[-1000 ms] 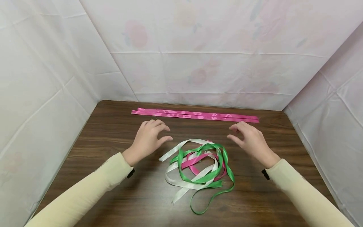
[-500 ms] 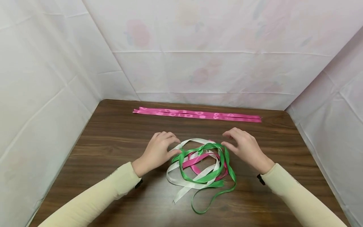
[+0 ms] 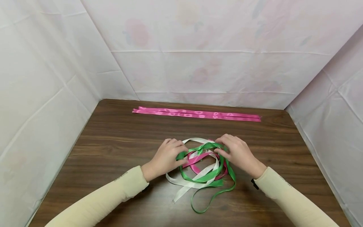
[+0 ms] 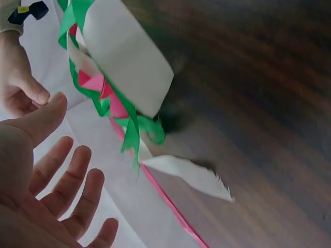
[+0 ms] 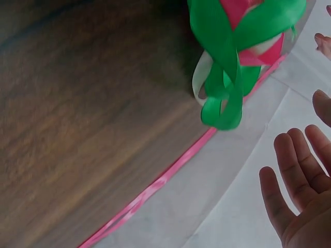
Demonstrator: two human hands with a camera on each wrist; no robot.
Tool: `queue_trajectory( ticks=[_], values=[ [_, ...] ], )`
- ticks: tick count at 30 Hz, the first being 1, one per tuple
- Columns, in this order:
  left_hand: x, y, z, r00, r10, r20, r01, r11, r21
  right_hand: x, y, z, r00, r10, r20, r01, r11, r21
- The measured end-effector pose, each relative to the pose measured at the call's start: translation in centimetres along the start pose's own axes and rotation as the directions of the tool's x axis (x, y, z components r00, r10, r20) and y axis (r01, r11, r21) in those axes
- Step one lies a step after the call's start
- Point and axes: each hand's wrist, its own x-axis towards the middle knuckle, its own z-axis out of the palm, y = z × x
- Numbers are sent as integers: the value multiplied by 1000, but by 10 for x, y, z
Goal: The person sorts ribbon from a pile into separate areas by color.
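A loose tangle of satin ribbons lies in the middle of the table: a green ribbon [image 3: 232,176], a white ribbon [image 3: 179,194] and a pink ribbon [image 3: 195,169]. My left hand [image 3: 165,156] is over the tangle's left side, fingers relaxed and slightly bent. My right hand [image 3: 239,154] is over its upper right side, thumb and fingers apart. Whether the fingertips touch the ribbons cannot be told. In the left wrist view the spread fingers [image 4: 77,175] hold nothing. Nothing is in the grasp of the fingers [image 5: 297,170] in the right wrist view either.
Two pink ribbons [image 3: 238,118] lie straight, side by side, along the far edge of the dark wooden table [image 3: 119,129]. Pale cloth [image 3: 198,69] with faint flowers hangs behind the table, and white cloth [image 3: 42,94] hangs at the left.
Both hands have moved inward and nearer the person, from either side of the tangle to over its edges. The ribbons look the same.
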Motion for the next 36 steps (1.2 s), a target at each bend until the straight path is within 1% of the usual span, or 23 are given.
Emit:
queue_trajectory(
  ticks=[4,8,11,16,21,25,28,32,36],
  values=[
    [-1,5,5,999,37,27,-38,999,29,0,-5,5,1000,-15,9,15,1000,13],
    [-1,8,8,997,60,54,-63,996,60,1,-9,11,999,-31,12,30,999,26],
    [-2,9,13,994,76,76,-82,993,81,2,-12,14,999,-27,44,26,999,32],
    [-3,8,18,989,94,112,-106,988,113,2,-16,18,992,-13,125,11,1000,19],
    [-4,8,21,985,110,133,-130,979,156,2,-20,23,986,-40,159,44,999,-17],
    [-4,7,24,983,129,127,-153,969,194,2,-21,26,983,-63,174,68,997,-25],
    [-4,6,26,983,143,113,-165,961,223,2,-21,28,978,-61,198,70,997,-39],
    [-5,6,27,983,169,72,-182,950,252,2,-20,31,974,-52,219,66,996,-60],
    [-5,5,29,980,200,17,-197,941,274,2,-19,34,975,-52,215,66,996,-58]
  ],
)
